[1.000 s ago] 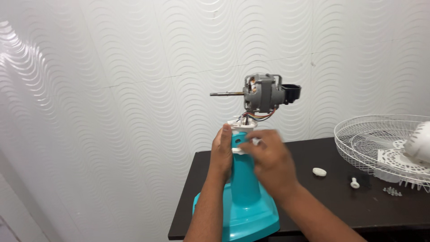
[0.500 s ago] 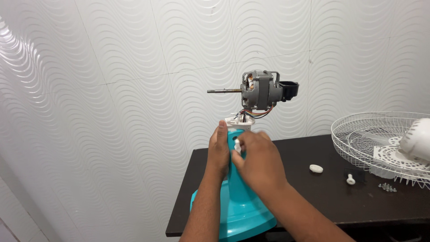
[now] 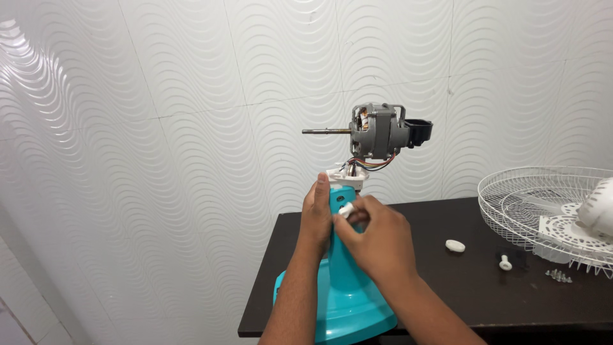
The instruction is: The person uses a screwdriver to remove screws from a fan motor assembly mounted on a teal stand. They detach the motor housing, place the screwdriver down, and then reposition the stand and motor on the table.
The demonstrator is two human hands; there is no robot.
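A turquoise fan stand (image 3: pixel 348 300) rises from the near left corner of a dark table (image 3: pixel 485 281). On top sits a bare grey motor (image 3: pixel 378 131) with its shaft pointing left and coloured wires below it. My left hand (image 3: pixel 316 214) wraps the left side of the stand's neck. My right hand (image 3: pixel 373 239) is on the front of the neck, its fingertips pinching a small white knob (image 3: pixel 347 210).
A white wire fan guard (image 3: pixel 543 207) lies at the table's right, with a white rounded housing (image 3: pixel 600 207) on it. A white cap (image 3: pixel 455 246), a white screw (image 3: pixel 505 262) and several small clear bits (image 3: pixel 559 275) lie on the table. A wavy white tiled wall stands behind.
My hands stay on the stand's neck. The right hand has shifted slightly and its fingertips now show the small white knob. The view has drifted a little.
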